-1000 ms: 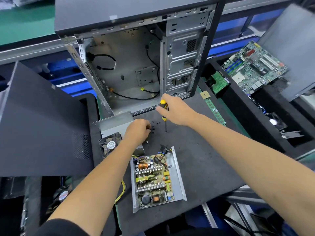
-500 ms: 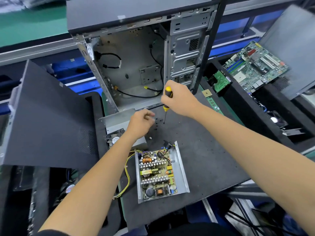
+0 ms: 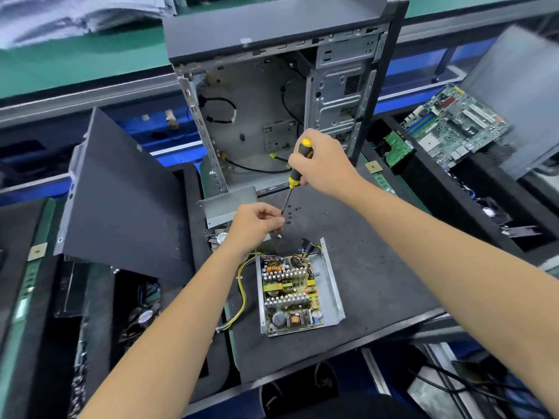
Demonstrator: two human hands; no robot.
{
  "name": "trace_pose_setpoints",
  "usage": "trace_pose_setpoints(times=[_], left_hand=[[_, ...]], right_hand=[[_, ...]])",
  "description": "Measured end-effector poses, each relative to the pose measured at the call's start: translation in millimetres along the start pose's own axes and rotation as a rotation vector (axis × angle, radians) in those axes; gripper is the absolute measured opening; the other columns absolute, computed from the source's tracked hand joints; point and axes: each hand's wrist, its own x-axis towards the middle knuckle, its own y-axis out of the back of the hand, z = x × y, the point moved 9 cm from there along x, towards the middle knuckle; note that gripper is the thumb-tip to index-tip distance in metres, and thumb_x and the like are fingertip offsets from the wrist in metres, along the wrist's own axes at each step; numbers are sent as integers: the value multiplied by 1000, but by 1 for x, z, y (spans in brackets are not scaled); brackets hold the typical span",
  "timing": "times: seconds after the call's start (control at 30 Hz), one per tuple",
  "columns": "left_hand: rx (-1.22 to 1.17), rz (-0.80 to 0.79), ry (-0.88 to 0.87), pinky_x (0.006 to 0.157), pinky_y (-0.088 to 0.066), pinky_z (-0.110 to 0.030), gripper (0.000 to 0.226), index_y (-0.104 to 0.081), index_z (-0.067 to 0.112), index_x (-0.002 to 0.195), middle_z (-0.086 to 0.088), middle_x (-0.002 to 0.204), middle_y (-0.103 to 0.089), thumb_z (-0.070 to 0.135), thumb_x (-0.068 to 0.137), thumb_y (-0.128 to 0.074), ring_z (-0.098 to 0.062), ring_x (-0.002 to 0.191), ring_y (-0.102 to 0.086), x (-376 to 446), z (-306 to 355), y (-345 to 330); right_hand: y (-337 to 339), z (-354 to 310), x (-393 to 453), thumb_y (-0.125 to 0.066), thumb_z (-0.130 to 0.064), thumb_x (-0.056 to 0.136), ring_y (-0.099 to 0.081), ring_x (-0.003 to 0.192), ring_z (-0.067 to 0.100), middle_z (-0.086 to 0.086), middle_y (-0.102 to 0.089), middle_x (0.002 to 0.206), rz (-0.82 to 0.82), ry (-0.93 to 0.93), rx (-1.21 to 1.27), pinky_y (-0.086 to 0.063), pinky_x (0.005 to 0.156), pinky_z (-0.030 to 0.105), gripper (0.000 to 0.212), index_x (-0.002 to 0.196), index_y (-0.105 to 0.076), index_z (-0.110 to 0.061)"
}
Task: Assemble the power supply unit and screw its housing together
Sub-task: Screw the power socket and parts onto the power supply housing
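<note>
The screwdriver is gripped by the right hand; a screw, seemingly, is pinched by the left hand, well apart from the open power supply.

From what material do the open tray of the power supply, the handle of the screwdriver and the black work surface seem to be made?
Power supply tray: apparently bare sheet metal, dull grey with folded walls.
Screwdriver handle, gripped by the right hand: probably plastic or rubber, smooth yellow and black.
Work surface: seemingly foam or felt, matte black and faintly grainy; which one is unclear.
</note>
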Motion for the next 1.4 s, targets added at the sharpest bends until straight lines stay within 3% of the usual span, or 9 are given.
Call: trace_pose_setpoints(times=[0.1,0.27,0.4,0.6,0.77,0.9,1.07,1.27,1.4], left_hand=[[6,-25,-20,68,-57,-25,15,-67,14,79,-1,65,-70,0,80,-72,-12,63,-66,-5,1,-4],[0,-37,-48,75,-57,-33,17,-64,14,85,-10,76,-67,-2,84,-67,-16,69,-65,-12,4,-10],[-22,-67,-98,77,-56,-33,23,-63,17,90,-6,79,-63,-5,86,-63,-18,72,-65,-16,11,-12],[60,-30,-121,80,-57,-34,25,-67,23,85,-14,90,-68,-2,85,-66,-22,77,-66,-19,12,-10],[52,-46,-145,76,-57,-27,27,-68,25,83,-8,88,-70,-3,84,-67,-15,75,-66,-23,15,-12],[51,-65,-188,69,-52,-17,31,-68,26,85,5,77,-65,-4,86,-64,-4,70,-63,-25,18,-16],[151,-86,-255,70,-49,-13,29,-66,30,87,11,78,-61,1,87,-63,6,69,-55,-25,23,-25],[193,-188,-248,72,-50,-13,23,-64,27,91,6,87,-65,4,88,-65,-3,77,-58,-22,23,-36],[187,-231,-233,74,-49,-12,24,-63,23,95,5,89,-68,2,85,-68,1,78,-61,-20,22,-41]], right_hand=[[0,-3,-7,-54,-11,86,-57,42,-1,8,-59,67,-13,2,7,-41,41,12,7,86,-50,-5],[5,-3,-15,-53,-10,86,-57,42,1,7,-62,63,-5,-1,-14,-43,41,14,11,90,-52,0],[8,-4,-18,-53,-11,85,-57,42,2,6,-62,61,0,7,-32,-45,42,16,12,91,-52,-1],[7,-5,-21,-54,-14,85,-59,44,7,-2,-61,56,0,29,-73,-51,46,24,8,87,-51,-7],[5,-4,-22,-54,-14,85,-59,44,10,0,-62,56,-12,15,-70,-50,44,23,7,86,-50,-8],[7,-3,-20,-52,-14,86,-63,49,17,6,-66,61,-35,-10,-65,-55,51,31,8,87,-50,-7],[8,-2,-22,-53,-15,87,-67,53,20,8,-67,65,-69,5,-95,-57,53,31,9,87,-50,-8],[13,6,-24,-54,-16,87,-65,50,15,4,-63,63,-52,12,-121,-55,49,27,10,88,-51,-7],[15,12,-23,-54,-16,86,-65,50,17,7,-63,64,-55,5,-120,-55,49,29,9,87,-51,-7]])
